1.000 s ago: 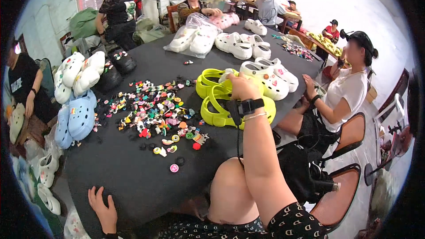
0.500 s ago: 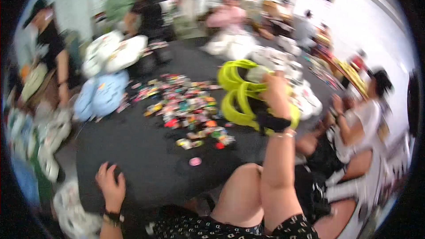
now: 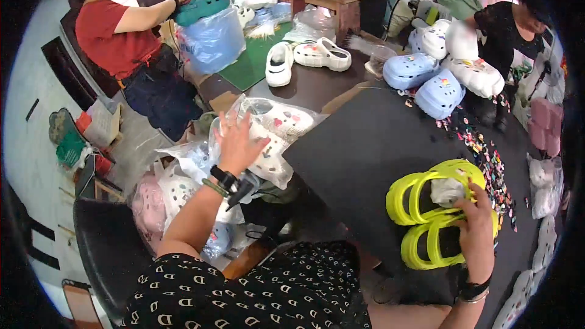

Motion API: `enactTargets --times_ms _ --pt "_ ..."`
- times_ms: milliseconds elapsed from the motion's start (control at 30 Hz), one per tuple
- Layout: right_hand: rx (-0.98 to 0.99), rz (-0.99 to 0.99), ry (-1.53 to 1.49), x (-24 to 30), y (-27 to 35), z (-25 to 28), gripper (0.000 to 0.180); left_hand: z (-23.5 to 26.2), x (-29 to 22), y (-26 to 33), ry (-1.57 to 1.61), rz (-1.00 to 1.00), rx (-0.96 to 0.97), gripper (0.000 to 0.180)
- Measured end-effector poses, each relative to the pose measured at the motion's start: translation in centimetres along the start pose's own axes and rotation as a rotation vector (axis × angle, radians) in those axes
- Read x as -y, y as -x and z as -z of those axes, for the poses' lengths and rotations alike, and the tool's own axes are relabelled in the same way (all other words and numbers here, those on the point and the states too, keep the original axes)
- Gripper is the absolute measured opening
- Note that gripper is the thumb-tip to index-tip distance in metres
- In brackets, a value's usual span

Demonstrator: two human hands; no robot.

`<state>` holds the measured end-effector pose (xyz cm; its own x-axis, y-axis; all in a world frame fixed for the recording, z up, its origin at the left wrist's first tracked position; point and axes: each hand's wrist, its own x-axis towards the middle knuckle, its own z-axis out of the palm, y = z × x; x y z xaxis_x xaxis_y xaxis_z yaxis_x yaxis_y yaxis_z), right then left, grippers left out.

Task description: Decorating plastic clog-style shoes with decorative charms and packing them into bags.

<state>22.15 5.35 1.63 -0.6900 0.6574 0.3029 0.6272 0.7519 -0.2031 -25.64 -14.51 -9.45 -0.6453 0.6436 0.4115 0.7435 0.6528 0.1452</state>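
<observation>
Right hand [image 3: 477,231] clamped on pair of neon-yellow foam clogs [image 3: 434,210] — held at near edge of black table [image 3: 359,146], white paper stuffed inside. Earlier, left hand rested at table edge; now left hand [image 3: 236,141] raised, fingers spread wide, laid on clear plastic bag of white decorated clogs [image 3: 274,137] — beside table.

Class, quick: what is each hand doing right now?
Left hand: open, fingers spread, over a clear bag of white clogs.
Right hand: closed on a pair of yellow-green clogs.
</observation>
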Motion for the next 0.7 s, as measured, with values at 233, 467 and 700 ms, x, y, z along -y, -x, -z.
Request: enactTargets --times_ms 233,467,700 --pt "-0.013 0.015 0.053 0.5 -0.4 -1.0 0.053 -1.5 12.3 -2.3 0.019 0.701 0.126 0.095" --pt "-0.021 -0.014 0.074 0.8 -0.2 -1.2 0.053 0.4 17.8 -1.4 -0.154 0.765 0.462 0.095" --pt "-0.022 0.026 0.155 1.7 -0.5 -1.1 0.038 -1.0 15.3 -2.9 0.465 0.517 0.027 0.073"
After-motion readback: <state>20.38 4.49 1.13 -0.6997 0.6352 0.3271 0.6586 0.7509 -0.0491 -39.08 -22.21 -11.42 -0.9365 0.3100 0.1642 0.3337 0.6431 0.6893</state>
